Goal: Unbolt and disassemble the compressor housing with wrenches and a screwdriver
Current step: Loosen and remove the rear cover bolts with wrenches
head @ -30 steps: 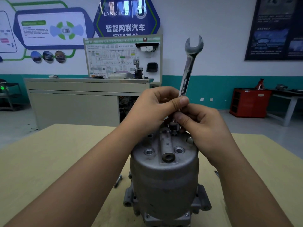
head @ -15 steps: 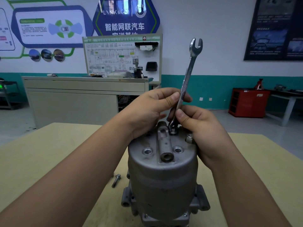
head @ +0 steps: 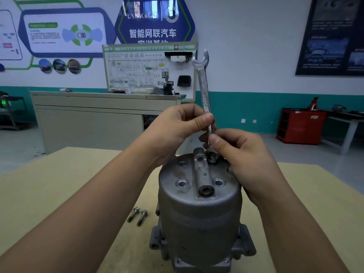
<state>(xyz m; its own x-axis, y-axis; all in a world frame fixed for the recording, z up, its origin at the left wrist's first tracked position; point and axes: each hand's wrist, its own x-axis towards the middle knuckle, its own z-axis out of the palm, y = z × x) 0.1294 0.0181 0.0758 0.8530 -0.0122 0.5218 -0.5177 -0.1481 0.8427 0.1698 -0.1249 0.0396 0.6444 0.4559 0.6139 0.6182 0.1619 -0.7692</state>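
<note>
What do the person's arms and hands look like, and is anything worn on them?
The left hand and right hand are bare: no gloves, and no rings show. The left forearm and right forearm are bare too, with no sleeve, watch or band in view as far as the edge of the picture.

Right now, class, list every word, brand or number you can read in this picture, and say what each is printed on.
"LYNK&CO": blue hexagon wall sign.
"智能网联汽车": same sign, below the brand.
Line beneath it: half hidden by the training board, unreadable.
Print on the training board, the wrench stamp, dark poster, left wall panel: too small or blurred.
</note>
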